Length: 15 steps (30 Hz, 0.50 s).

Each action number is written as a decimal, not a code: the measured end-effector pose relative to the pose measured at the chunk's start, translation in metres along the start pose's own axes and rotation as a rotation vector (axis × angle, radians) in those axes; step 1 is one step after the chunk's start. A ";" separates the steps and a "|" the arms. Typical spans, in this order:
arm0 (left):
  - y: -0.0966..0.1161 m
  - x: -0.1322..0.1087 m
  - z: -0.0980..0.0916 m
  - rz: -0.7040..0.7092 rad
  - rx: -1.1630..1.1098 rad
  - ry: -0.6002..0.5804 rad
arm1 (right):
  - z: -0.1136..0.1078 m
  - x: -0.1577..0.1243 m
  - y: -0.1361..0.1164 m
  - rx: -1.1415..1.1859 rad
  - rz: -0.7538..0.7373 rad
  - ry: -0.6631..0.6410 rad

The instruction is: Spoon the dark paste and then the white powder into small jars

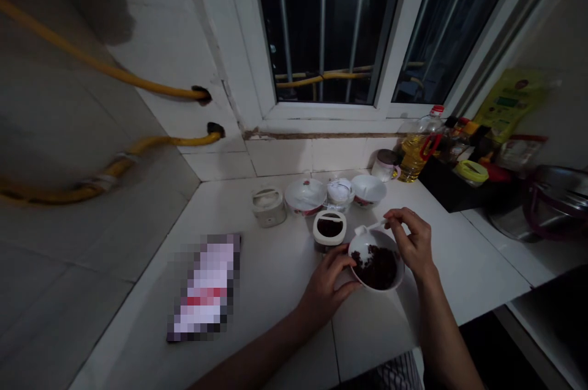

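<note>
A white bowl (399, 272) with dark reddish-brown crumbly stuff (380, 269) in it sits on the tiled counter in front of me. My left hand (328, 277) grips the bowl's left rim, thumb low on its outside. Above the far right rim, my right hand (412, 237) pinches the handle of a small white spoon (362, 230), whose head points left over the bowl. Just behind and left of the bowl stands a small white-rimmed container (329, 228) with dark contents.
Behind are a clear-lidded container (268, 206), a bowl (305, 195), another bowl (369, 190) and a lidded jar (384, 165). An oil bottle (416, 148) stands near a black box (444, 185) of condiments. A metal pot (551, 206) is at right; a blurred phone-like slab (204, 286) lies left.
</note>
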<state>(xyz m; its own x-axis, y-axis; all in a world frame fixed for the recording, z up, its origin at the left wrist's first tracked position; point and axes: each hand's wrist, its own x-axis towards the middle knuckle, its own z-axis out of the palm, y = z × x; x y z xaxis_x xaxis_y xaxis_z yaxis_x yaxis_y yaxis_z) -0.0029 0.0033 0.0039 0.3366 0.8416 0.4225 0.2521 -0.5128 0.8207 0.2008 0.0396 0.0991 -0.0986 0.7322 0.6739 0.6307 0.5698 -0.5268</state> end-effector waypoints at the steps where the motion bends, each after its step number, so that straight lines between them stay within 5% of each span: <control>1: 0.000 0.000 0.000 -0.007 -0.005 -0.004 | -0.003 0.000 0.005 -0.032 0.025 -0.044; 6: 0.001 0.000 0.000 -0.031 -0.014 -0.007 | 0.000 0.002 0.013 -0.171 0.069 -0.298; 10: 0.001 -0.001 0.000 -0.028 -0.002 -0.006 | 0.008 0.001 0.007 -0.050 0.114 -0.493; 15: 0.000 0.000 0.001 -0.022 0.009 0.001 | 0.007 0.003 0.005 0.179 0.384 -0.550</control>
<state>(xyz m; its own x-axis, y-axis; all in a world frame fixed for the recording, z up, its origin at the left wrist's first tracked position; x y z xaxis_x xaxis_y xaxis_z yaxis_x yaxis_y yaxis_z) -0.0025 0.0031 0.0033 0.3303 0.8527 0.4048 0.2674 -0.4958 0.8262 0.1988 0.0467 0.0947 -0.2994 0.9502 0.0868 0.5673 0.2505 -0.7845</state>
